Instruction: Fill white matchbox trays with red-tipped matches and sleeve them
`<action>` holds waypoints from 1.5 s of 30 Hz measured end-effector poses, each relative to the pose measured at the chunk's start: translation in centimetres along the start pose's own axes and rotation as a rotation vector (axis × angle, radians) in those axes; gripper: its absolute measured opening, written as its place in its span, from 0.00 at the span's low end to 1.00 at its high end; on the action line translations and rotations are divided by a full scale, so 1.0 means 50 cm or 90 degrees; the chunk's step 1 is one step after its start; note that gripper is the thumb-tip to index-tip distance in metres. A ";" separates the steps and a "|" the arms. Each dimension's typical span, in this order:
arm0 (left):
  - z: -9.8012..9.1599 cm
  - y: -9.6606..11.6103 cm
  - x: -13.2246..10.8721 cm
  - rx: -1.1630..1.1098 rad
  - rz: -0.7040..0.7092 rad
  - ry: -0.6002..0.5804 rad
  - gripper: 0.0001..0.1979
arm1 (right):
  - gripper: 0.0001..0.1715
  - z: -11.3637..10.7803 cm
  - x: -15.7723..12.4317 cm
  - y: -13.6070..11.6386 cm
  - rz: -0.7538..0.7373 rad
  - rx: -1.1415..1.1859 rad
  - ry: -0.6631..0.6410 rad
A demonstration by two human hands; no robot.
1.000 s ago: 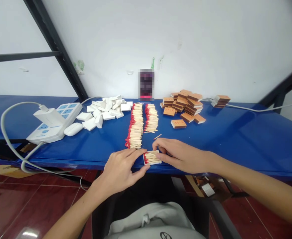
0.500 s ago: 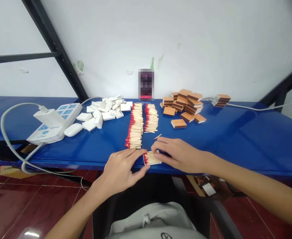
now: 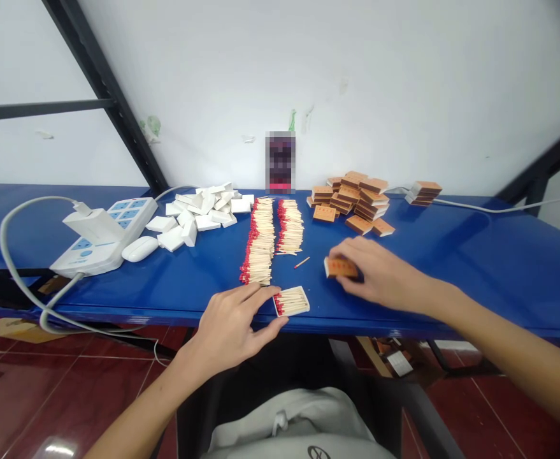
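A white matchbox tray [image 3: 307, 308] full of red-tipped matches lies near the front edge of the blue table. My left hand [image 3: 234, 325] grips its left end between thumb and fingers. To the right, my right hand [image 3: 375, 271] is closed around an orange matchbox [image 3: 341, 268], a little blurred by motion. One loose match [image 3: 302, 262] rests between the tray and that box. Behind the tray lie a long row of matches [image 3: 259, 245] and a shorter row of matches [image 3: 290, 228], red heads to the left.
White matchbox trays [image 3: 203, 210] are heaped at the back left, orange matchboxes [image 3: 353, 197] at the back right. A small matchbox stack [image 3: 423, 192] stands farther right. At left are a power strip [image 3: 112, 229] with cables and a white mouse [image 3: 139, 249]. A blurred-out panel [image 3: 280, 162] leans against the wall.
My right hand has left the filled tray, moved right and picked up the single orange matchbox, drawing it closer. My left hand has stayed at the tray.
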State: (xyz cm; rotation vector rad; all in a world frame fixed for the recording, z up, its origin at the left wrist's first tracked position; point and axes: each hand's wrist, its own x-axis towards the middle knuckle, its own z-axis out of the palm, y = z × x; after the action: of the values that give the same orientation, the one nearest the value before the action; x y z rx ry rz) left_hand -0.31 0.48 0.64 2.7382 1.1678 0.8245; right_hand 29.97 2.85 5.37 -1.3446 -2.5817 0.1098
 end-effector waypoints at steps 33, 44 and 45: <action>-0.019 -0.009 0.000 -0.192 -0.031 -0.047 0.27 | 0.07 0.058 0.013 -0.100 -0.205 0.215 0.050; -0.091 -0.066 0.008 -0.178 -0.066 -0.014 0.13 | 0.14 -0.083 -0.123 0.345 0.386 -0.157 0.152; -0.102 -0.081 0.011 -0.158 -0.084 -0.010 0.13 | 0.12 -0.081 -0.133 0.380 0.426 -0.163 0.162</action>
State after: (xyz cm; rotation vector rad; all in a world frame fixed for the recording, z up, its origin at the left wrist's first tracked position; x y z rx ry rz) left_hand -5.17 2.95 4.23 2.4374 1.1431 0.8660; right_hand 49.79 8.24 4.97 -2.1086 -1.8954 -0.2741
